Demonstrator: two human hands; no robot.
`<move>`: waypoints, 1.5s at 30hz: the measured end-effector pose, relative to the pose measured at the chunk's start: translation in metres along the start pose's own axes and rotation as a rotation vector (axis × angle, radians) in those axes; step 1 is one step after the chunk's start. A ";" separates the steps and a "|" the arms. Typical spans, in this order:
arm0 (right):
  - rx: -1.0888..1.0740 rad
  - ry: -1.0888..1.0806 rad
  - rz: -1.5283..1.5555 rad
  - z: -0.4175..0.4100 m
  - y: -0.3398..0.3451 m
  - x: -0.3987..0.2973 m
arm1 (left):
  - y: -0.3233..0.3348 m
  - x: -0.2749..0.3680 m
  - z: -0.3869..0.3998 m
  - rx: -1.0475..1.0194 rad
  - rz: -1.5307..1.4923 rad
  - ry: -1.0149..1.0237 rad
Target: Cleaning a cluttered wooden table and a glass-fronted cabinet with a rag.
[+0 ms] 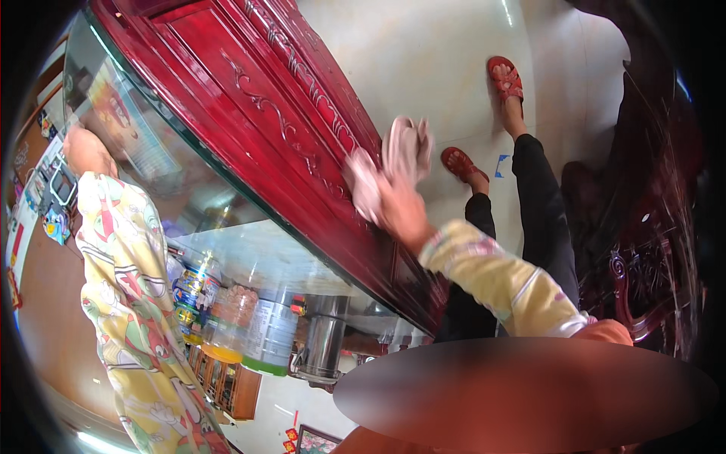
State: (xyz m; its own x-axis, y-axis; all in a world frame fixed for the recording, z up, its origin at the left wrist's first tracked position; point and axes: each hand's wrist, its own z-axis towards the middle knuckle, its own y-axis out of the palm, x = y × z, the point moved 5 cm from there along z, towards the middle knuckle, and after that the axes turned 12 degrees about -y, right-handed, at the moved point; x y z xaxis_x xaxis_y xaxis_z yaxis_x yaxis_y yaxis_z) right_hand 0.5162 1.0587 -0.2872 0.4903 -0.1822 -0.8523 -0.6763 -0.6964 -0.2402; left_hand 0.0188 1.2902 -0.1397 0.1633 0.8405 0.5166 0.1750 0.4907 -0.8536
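My right hand (404, 211) grips a pale pink cloth (405, 147), which is blurred by motion. The cloth hangs beside the carved front of a glossy dark red wooden cabinet (249, 108); whether it touches the wood I cannot tell. At the far left, my left hand (89, 152) is at the glass top (221, 210) of the cabinet, its fingers hard to make out. Yellow patterned sleeves cover both arms.
On the glass stand a clear jar with a yellow lid (222, 353), a green-lidded jar (266, 335), colourful cans (195, 289) and a metal canister (324, 346). Red sandals (460, 163) are on my feet on the tiled floor (397, 62). Carved dark wooden furniture (629, 284) stands at right.
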 end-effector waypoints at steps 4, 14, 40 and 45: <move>-0.245 0.135 -0.110 -0.094 0.019 0.035 | 0.003 0.005 -0.004 0.026 0.001 -0.010; 0.394 -0.410 -0.267 0.217 -0.089 -0.103 | 0.009 0.009 -0.037 0.062 0.039 -0.051; 0.101 -0.152 -0.108 0.126 -0.037 -0.036 | -0.006 0.010 -0.032 0.076 0.076 0.106; -0.256 0.070 -0.312 -0.029 0.015 0.043 | -0.002 0.006 -0.035 0.128 0.221 0.099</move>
State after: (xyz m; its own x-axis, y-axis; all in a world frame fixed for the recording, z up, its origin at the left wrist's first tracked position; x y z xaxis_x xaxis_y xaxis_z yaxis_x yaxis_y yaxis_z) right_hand 0.5437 1.0203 -0.3140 0.6927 0.0241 -0.7208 -0.3348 -0.8745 -0.3509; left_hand 0.0533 1.2866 -0.1325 0.2794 0.9070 0.3152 0.0011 0.3280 -0.9447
